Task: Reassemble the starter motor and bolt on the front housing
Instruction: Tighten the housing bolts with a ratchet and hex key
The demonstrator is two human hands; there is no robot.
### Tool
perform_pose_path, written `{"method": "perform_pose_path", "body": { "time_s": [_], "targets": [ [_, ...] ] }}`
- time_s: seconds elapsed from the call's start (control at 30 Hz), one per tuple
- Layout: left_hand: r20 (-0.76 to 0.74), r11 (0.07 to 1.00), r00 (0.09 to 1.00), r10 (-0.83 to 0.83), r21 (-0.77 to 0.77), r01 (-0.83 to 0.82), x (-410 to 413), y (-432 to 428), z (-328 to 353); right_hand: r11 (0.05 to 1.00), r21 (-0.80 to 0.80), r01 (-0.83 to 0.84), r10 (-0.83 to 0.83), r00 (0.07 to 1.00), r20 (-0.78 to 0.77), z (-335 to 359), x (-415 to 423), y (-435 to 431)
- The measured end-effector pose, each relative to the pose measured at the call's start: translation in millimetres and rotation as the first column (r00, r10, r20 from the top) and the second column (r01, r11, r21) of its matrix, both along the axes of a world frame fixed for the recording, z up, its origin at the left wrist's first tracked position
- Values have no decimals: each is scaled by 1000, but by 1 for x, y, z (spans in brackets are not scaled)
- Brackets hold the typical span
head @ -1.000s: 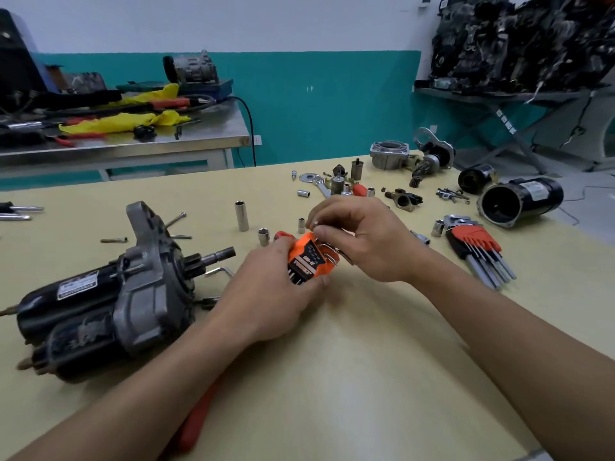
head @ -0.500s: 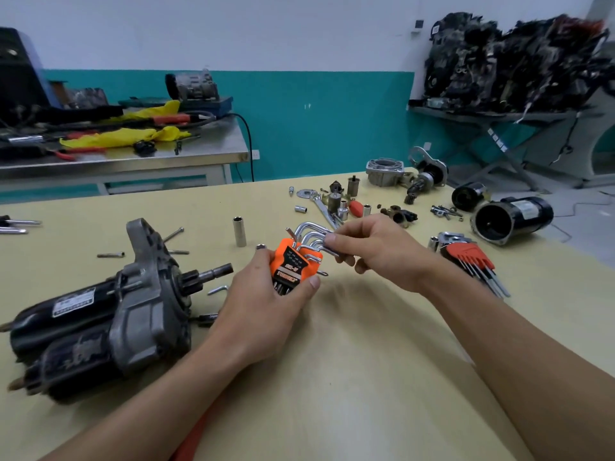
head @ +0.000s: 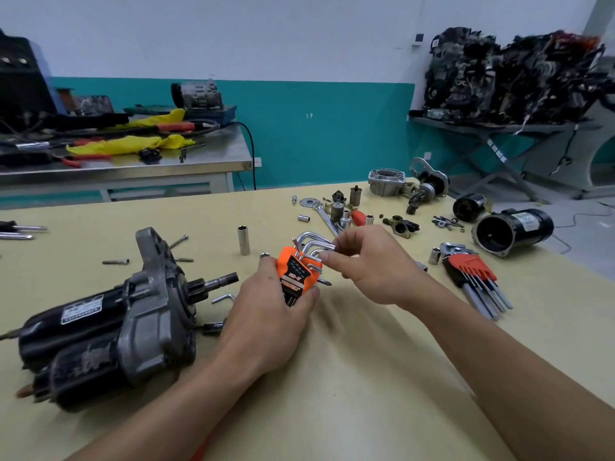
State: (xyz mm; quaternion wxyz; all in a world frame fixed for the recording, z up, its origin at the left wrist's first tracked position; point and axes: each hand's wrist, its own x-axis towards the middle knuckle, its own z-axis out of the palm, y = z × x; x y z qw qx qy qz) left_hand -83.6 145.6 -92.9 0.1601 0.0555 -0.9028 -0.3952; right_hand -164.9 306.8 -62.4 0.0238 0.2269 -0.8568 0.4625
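A tool is being chosen rather than a bolt turned: an orange hex-key holder (head: 294, 274) is gripped in the left hand (head: 266, 321) over the middle of the table (head: 366, 377), while the bent end of one key (head: 314, 241) is pinched between thumb and fingertips of the right hand (head: 372, 271). The starter motor (head: 100, 327) lies on its side at the near left, untouched, with its grey front housing (head: 149, 304) apparently seated and the shaft pointing right; loose bolts (head: 114, 261) lie just beyond it. Next, it is judged, the pinched key must be drawn from the holder and matched to a bolt head; the fit cannot be told.
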Motion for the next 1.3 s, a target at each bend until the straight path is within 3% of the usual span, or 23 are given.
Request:
{"method": "perform_pose_path", "body": {
  "time_s": [0.17, 0.47, 0.57, 0.63, 0.7, 0.77, 0.87, 0.97, 1.07, 1.13, 1.2, 1.3],
  "targets": [
    [9, 999, 1000, 8, -51, -7, 1, 1, 2, 999, 23, 39, -37, 998, -52, 5, 8, -6],
    [2, 998, 1000, 19, -54, -19, 2, 3, 3, 983, -185, 1, -35, 983, -182, 11, 12, -4],
    [-20, 1000, 1000, 5, -24, -6, 1, 2, 1, 964, -265, -7, -33, 989, -147, 12, 9, -3],
    [-31, 1000, 999, -7, 22, 7, 0, 1, 0, 950, -313, 14, -27, 999, -37, 14, 3, 3],
    [-43, 997, 999, -8, 80, 12, -1, 0, 0, 975, -220, -13, 32, 996, 83, 14, -1, 10],
    [-41, 993, 999, -20, 117, 24, -1, 0, 0, 989, 0, -147, 145, 980, 136, 10, -1, 13],
    [-28, 988, 999, -31, 150, 35, -2, -1, 0, 974, 95, -203, 193, 976, 104, 3, 0, 7],
    [-24, 987, 998, -49, 153, 52, -1, -2, 2, 995, -5, -101, 101, 995, 15, 4, -2, 6],
    [-5, 986, 994, -106, 130, 106, 2, 3, 2, 972, -199, 124, -131, 991, -21, 12, -11, 15],
    [7, 983, 991, -137, 121, 135, 3, 6, 3, 909, -347, 231, -246, 969, 2, 23, -14, 26],
    [36, 981, 984, -176, 89, 172, 4, 7, 1, 782, -533, 324, -359, 932, 40, 37, -15, 43],
    [92, 969, 965, -244, -4, 245, 3, 5, 3, 700, -643, 312, -446, 893, -51, 52, -12, 68]
  ]
}}
